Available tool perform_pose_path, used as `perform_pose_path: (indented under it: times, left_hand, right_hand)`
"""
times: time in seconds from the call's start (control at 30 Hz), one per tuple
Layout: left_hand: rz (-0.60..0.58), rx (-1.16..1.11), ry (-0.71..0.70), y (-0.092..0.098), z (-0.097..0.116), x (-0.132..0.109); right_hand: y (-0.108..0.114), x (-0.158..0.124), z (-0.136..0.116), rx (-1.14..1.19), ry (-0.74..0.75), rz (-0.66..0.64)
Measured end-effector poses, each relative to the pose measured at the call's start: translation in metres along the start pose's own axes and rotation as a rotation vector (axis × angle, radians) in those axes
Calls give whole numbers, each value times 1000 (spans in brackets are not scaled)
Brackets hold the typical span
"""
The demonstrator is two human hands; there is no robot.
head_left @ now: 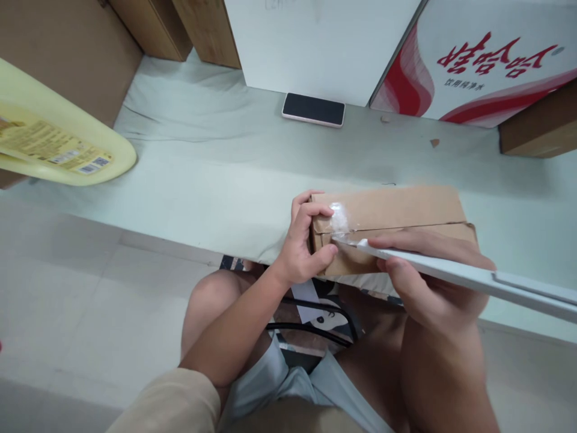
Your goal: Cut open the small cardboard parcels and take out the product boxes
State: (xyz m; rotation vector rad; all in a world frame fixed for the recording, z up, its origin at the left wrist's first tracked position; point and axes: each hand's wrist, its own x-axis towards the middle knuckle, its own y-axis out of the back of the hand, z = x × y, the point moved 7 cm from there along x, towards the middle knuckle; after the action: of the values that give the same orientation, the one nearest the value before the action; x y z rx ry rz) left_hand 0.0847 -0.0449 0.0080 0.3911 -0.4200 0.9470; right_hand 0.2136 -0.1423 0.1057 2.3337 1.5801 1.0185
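A small brown cardboard box (396, 207) lies at the near edge of the table, a seam running along its top and a shiny piece of clear tape (339, 218) at its left end. My left hand (303, 243) is closed around that left end, fingertips on the top by the tape and thumb on the near side. In my right hand (433, 270) is a long, pale grey utility knife (455, 269). Its narrow blade points left, and the tip touches the box near the tape and seam. How deep the tip sits I cannot tell.
A phone (313, 110) lies behind the box, against a white carton (329, 48). Right of that stands a red-and-white carton (487, 72) beside a brown box (538, 123). A yellow bottle (58, 132) is at the left. Pale cloth (202, 180) covers the table.
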Motion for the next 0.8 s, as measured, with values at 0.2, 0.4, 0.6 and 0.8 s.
perform_pose_path:
  times: [0.2,0.4,0.6,0.8]
  left_hand:
    - [10,15,0,-1,-3,0]
    - [31,-1,4,-1,-6,-1]
    - [27,-12,12,-1,-9,-2]
    - [14,18,-1,0,-5,0]
  right_hand:
    - [-1,1,0,-47,-17,-6]
    - [-2,0,1,-38,-76,72]
    - [3,0,0,-66,-84,141]
    - [6,-4,4,-120,-114,225]
